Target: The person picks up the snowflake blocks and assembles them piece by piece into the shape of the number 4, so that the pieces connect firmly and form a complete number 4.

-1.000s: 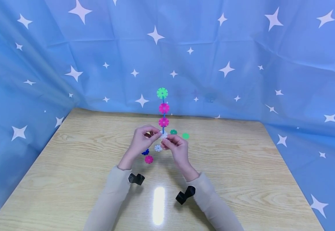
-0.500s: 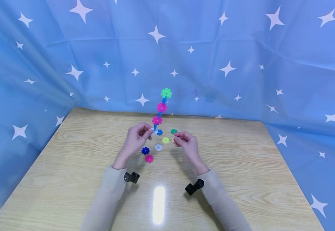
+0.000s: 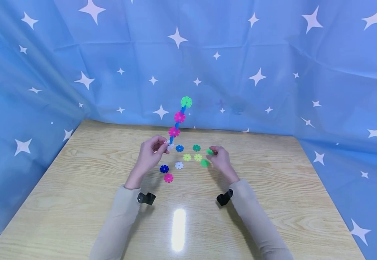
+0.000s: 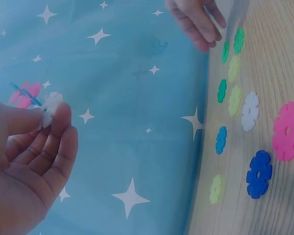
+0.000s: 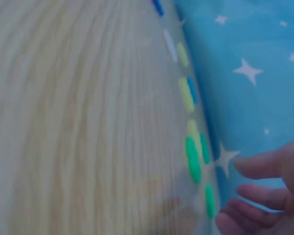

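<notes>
My left hand (image 3: pixel 150 152) pinches a white notched disc (image 4: pixel 51 108) between thumb and fingers. This disc forms the lower end of a chain of interlocking discs held up off the table. Along the chain come blue discs set edge-on, two pink discs (image 3: pixel 180 117) and, at the top, a light green disc (image 3: pixel 186 102). My right hand (image 3: pixel 222 159) hovers at a bright green disc (image 3: pixel 209 151), its thumb and fingers apart with nothing between them in the right wrist view. A second bright green disc (image 3: pixel 204 163) lies just left of that hand.
Loose discs lie flat on the wooden table (image 3: pixel 273 202): dark green (image 3: pixel 196 148), blue (image 3: pixel 180 148), two yellow (image 3: pixel 198 157), white (image 3: pixel 179 165), dark blue (image 3: pixel 164 169), pink (image 3: pixel 168 178). Another yellow disc (image 4: pixel 215 190) shows in the left wrist view. A blue starred curtain (image 3: pixel 234 65) stands behind.
My hands were together at the white disc and have separated. The left has drawn the chain leftward, tilting it; the right has moved right to the green discs.
</notes>
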`<state>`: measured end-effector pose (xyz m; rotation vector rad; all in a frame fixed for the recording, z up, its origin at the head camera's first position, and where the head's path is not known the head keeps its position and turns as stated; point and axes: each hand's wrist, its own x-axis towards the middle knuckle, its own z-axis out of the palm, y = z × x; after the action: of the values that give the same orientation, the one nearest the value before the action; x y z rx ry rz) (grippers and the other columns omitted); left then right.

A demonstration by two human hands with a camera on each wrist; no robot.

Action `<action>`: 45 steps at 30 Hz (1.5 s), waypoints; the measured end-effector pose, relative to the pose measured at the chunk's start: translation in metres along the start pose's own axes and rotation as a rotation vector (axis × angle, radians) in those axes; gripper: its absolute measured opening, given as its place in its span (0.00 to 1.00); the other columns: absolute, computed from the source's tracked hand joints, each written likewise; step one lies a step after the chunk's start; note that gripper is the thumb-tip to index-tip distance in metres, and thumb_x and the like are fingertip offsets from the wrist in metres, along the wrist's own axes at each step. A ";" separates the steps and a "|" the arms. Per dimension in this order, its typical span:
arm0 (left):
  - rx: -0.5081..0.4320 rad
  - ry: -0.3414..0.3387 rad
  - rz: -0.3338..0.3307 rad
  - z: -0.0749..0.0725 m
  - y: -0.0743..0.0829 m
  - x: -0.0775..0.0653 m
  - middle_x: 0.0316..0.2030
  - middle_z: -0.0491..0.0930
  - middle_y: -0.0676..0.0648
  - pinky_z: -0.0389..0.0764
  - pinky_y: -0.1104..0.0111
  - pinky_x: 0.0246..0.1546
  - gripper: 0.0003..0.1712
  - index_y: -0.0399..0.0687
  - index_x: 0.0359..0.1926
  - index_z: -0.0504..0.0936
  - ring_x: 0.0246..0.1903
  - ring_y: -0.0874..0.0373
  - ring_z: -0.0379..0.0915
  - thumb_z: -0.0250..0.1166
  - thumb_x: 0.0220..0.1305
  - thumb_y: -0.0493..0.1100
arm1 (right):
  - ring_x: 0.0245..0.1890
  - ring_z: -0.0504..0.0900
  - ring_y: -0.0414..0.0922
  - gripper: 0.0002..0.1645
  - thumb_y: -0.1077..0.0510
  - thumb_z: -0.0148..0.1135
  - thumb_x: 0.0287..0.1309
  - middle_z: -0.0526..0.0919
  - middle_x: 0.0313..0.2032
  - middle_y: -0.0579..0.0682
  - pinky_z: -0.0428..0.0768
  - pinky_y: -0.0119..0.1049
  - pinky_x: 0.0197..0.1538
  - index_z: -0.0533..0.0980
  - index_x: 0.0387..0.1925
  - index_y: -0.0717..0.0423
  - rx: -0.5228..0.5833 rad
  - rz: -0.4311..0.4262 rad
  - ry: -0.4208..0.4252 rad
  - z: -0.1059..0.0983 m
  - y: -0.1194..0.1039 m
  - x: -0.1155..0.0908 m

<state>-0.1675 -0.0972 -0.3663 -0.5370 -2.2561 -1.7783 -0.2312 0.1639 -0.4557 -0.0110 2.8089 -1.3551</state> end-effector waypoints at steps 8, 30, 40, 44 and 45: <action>-0.021 0.015 0.016 -0.004 -0.009 0.000 0.29 0.75 0.29 0.77 0.78 0.28 0.04 0.23 0.37 0.75 0.26 0.44 0.75 0.56 0.62 0.24 | 0.45 0.72 0.55 0.29 0.66 0.60 0.55 0.71 0.49 0.66 0.76 0.46 0.48 0.67 0.59 0.72 -0.140 0.019 -0.047 -0.001 0.010 0.015; -0.072 0.033 -0.058 -0.006 -0.014 -0.001 0.29 0.76 0.28 0.77 0.79 0.29 0.05 0.23 0.37 0.76 0.26 0.54 0.76 0.57 0.62 0.26 | 0.35 0.75 0.51 0.13 0.68 0.64 0.45 0.77 0.33 0.58 0.77 0.41 0.39 0.73 0.36 0.66 -0.208 0.017 -0.022 -0.015 0.015 0.027; -0.089 0.036 -0.040 -0.004 -0.037 0.002 0.27 0.77 0.35 0.79 0.76 0.28 0.05 0.28 0.37 0.78 0.25 0.61 0.75 0.59 0.63 0.29 | 0.19 0.82 0.45 0.07 0.70 0.59 0.56 0.80 0.25 0.60 0.84 0.36 0.28 0.76 0.37 0.72 0.253 0.001 0.042 -0.010 0.015 0.008; -0.095 0.035 -0.031 -0.003 -0.038 0.002 0.27 0.77 0.37 0.79 0.75 0.28 0.04 0.28 0.36 0.78 0.24 0.61 0.75 0.59 0.62 0.29 | 0.21 0.82 0.41 0.11 0.69 0.59 0.58 0.81 0.30 0.61 0.84 0.36 0.31 0.77 0.42 0.73 0.374 0.011 -0.003 -0.009 0.004 -0.004; -0.097 0.034 -0.036 -0.003 -0.038 0.002 0.27 0.77 0.37 0.79 0.75 0.28 0.04 0.28 0.37 0.78 0.24 0.61 0.75 0.59 0.62 0.28 | 0.22 0.82 0.40 0.12 0.69 0.59 0.57 0.81 0.29 0.60 0.84 0.34 0.31 0.77 0.43 0.73 0.400 0.016 -0.013 -0.009 0.001 -0.007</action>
<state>-0.1850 -0.1074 -0.3988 -0.4836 -2.1797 -1.9069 -0.2243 0.1716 -0.4508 0.0095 2.4684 -1.8750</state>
